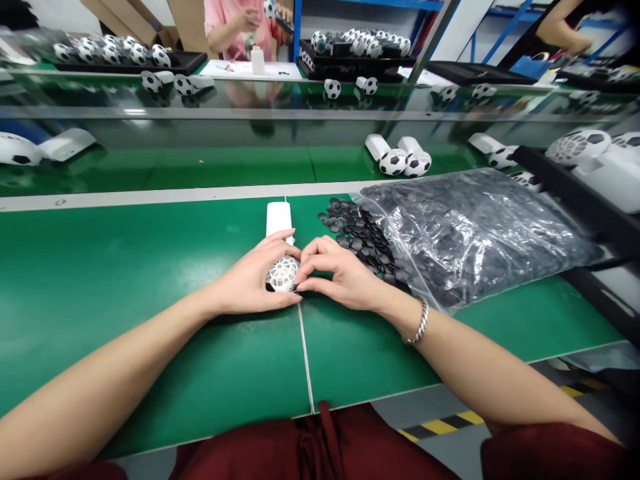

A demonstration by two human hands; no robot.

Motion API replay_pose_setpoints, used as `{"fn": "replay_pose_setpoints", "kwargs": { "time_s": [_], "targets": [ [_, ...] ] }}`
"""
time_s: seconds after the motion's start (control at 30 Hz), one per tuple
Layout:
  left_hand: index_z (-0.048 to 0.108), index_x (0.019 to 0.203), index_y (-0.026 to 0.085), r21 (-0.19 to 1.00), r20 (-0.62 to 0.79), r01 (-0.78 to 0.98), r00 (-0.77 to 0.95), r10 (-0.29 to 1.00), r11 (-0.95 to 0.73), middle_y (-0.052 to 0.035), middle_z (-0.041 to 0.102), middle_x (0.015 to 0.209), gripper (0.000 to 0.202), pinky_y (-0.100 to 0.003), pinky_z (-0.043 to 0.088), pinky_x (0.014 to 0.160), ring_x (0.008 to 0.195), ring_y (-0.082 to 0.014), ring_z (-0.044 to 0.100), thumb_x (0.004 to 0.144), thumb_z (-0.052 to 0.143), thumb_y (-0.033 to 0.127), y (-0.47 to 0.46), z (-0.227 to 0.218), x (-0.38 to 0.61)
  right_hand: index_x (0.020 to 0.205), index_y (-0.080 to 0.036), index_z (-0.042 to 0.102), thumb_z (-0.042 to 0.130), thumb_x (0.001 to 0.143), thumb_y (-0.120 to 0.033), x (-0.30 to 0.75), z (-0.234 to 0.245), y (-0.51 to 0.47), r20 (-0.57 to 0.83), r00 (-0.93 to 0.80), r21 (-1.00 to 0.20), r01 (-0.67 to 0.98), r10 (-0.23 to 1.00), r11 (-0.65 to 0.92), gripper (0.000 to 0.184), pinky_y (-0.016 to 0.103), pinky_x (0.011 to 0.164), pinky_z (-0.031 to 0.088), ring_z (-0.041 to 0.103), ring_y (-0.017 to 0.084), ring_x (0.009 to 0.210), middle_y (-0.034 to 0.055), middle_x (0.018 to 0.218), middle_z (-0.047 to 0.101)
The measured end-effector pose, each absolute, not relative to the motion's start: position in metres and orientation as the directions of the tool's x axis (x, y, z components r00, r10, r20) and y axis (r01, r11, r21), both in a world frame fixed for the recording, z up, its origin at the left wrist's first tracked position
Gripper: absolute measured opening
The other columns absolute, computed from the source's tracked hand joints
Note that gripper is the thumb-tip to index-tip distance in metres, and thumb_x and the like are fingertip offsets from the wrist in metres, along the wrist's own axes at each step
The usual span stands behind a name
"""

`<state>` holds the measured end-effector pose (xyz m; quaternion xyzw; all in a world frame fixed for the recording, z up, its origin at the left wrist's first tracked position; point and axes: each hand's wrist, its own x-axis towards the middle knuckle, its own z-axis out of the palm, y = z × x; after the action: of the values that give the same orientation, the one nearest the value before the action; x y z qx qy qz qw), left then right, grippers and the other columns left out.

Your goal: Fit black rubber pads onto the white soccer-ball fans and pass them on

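Note:
On the green work surface, a white football-shaped part with an open lattice lies below a white rectangular handle piece, which seems joined to it. My left hand curves around the ball from the left, thumb below and fingers above, gripping it. At the ball's right side my right hand has thumb and fingertips pinched together; whatever they hold is too small or hidden to make out. Just beyond it lies a spread of small black plastic pieces, spilling from a clear bag.
Finished-looking black-and-white football units sit on the green belt behind a pale rail. A black tray with white units stands at the right. Across the line, a person in a pink top handles a ball unit near stacked trays.

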<state>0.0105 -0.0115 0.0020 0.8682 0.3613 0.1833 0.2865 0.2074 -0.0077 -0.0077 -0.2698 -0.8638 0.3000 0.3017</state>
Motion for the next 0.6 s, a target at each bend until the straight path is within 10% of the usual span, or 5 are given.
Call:
{"fn": "replay_pose_setpoints", "kwargs": {
  "time_s": [0.6],
  "targets": [
    [0.047,0.106,0.019,0.629,0.132,0.536,0.639,0.758,-0.562,-0.0085,0.049,0.122,0.04,-0.044,0.026,0.107,0.134,-0.0262,0.02,0.067,0.058,0.022,-0.0143,-0.0021,0.0119,0.075,-0.018,0.058,0.067,0.074,-0.022,0.2006,-0.0134,-0.0109,0.354,-0.596,-0.776,0.242,0.721,0.582,0.01,0.028,0.08,0.042,0.05,0.012,0.085,0.0008,0.083,0.05]
  ]
}}
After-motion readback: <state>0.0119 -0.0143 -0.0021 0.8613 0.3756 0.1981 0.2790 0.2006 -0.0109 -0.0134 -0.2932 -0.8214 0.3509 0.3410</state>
